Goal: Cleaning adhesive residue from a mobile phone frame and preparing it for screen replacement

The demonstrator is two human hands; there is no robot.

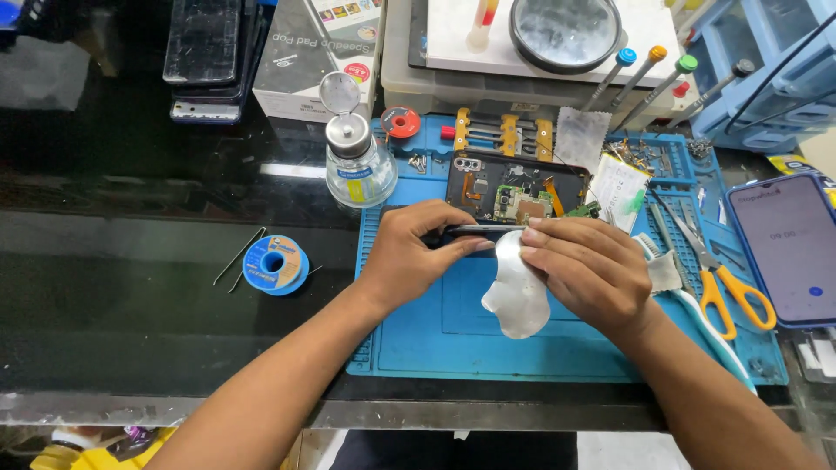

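A person's left hand (409, 252) is pinching a thin dark metal tool (479, 230), the grip narrow and closed around its near end, while the right hand (588, 270) is meeting it from the other side, fingertips closed on the tool's tip and on the top edge of a pale, curled film sheet (517, 298) that is hanging just below both grips. Both hands are working over a blue repair mat (453, 339) lying on the dark glass desk (131, 261). Just beyond the grips, an opened phone (514, 193) is lying with its circuit board exposed. Off to the left grip's far side a clear liquid dispenser bottle (357, 161) is standing, and a blue solder spool (275, 265) is lying well to its left. To the right of the right grip, yellow-handled scissors (723, 283) are resting on the mat, with a lit smartphone (788, 248) lying beyond them
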